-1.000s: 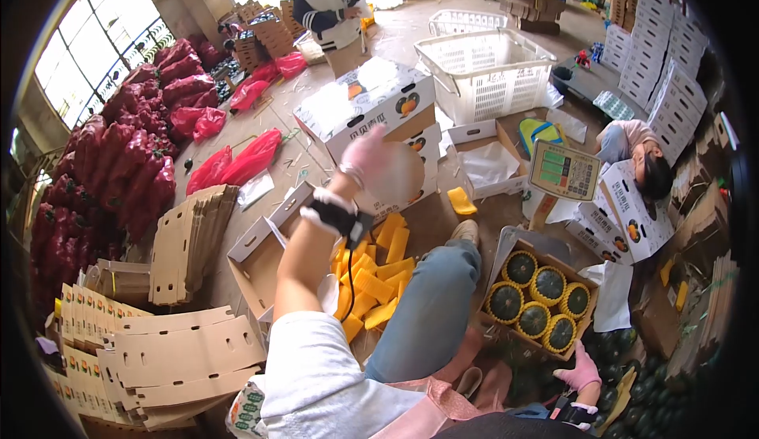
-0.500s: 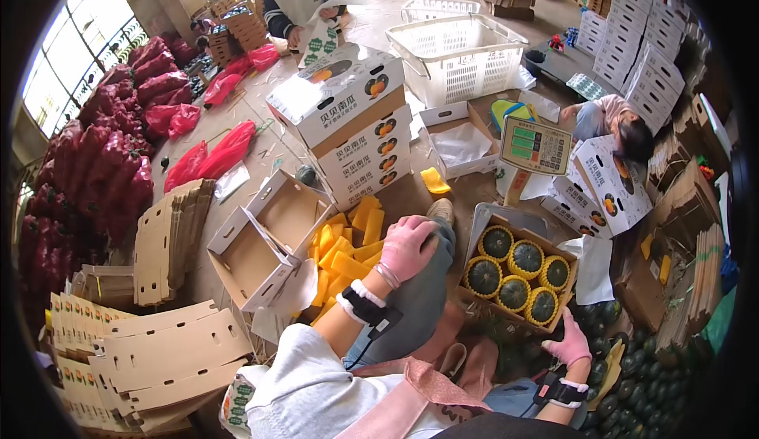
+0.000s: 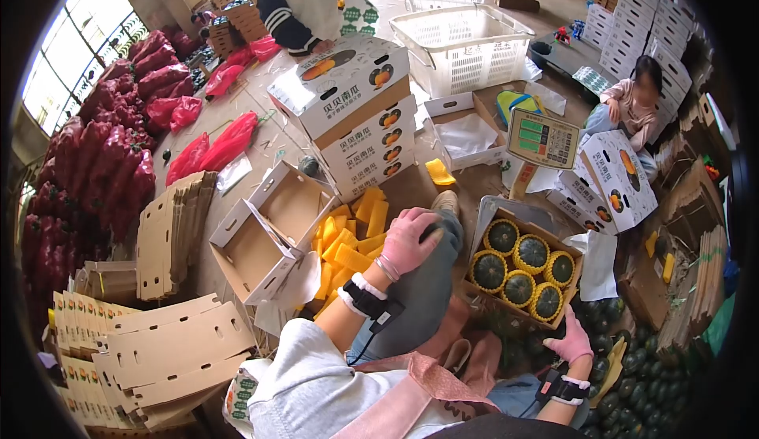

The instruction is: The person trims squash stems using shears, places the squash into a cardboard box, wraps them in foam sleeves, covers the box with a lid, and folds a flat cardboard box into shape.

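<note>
My left hand (image 3: 409, 243), in a pink glove, rests on my bent knee (image 3: 431, 273) with the fingers spread; a dark patch beside the fingers is hard to make out. My right hand (image 3: 571, 341), also pink-gloved, is held with thumb and fingers apart at the lower right corner of a cardboard box (image 3: 528, 320). Whether its fingertips touch the box I cannot tell. Inside that box sit several dark green pumpkins (image 3: 532, 254) in yellow foam nets. The box stands on a scale, whose display (image 3: 543, 138) faces me.
Yellow foam nets (image 3: 345, 248) lie left of my knee, beside open cartons (image 3: 251, 261). Ahead rise stacked printed boxes (image 3: 360, 143) and a white basket (image 3: 466, 52). Loose pumpkins (image 3: 636, 384) cover the lower right. One person (image 3: 304, 4) stands behind the stack; another (image 3: 635, 103) sits at right.
The standing person has come closer to the box stack, a hand now at its top. The seated person at right has raised their head. My hands stay nearly still; the view shifts slightly.
</note>
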`<state>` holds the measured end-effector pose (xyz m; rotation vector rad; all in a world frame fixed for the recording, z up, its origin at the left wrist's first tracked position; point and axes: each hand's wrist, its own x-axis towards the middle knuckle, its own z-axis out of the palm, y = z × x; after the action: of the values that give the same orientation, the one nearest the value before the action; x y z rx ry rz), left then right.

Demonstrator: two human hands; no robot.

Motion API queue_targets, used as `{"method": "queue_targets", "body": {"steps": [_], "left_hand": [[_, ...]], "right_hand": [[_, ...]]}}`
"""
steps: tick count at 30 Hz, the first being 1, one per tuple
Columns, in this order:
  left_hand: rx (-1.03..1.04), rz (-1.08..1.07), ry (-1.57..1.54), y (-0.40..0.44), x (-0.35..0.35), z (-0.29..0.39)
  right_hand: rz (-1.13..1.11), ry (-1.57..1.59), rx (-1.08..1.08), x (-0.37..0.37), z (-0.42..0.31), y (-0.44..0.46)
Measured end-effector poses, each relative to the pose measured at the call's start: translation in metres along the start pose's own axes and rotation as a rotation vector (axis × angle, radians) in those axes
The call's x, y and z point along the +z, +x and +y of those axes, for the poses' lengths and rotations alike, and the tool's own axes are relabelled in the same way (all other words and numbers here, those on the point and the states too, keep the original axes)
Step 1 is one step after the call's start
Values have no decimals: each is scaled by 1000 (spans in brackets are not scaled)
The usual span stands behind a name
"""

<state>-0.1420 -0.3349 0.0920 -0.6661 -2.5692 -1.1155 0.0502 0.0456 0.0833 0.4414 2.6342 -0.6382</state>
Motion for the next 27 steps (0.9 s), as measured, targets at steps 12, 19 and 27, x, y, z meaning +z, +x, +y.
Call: {"method": "queue_targets", "body": {"steps": [12, 19, 27], "left_hand": [[-1, -1, -13, 0, -7, -4], [-39, -2, -33, 0, -9, 0], [-74, 5, -98, -1, -11, -3]], "right_hand": [[-28, -12, -12, 2, 1, 3], [-37, 9, -8, 0, 0, 1], [-47, 26, 18, -1, -5, -1]]}}
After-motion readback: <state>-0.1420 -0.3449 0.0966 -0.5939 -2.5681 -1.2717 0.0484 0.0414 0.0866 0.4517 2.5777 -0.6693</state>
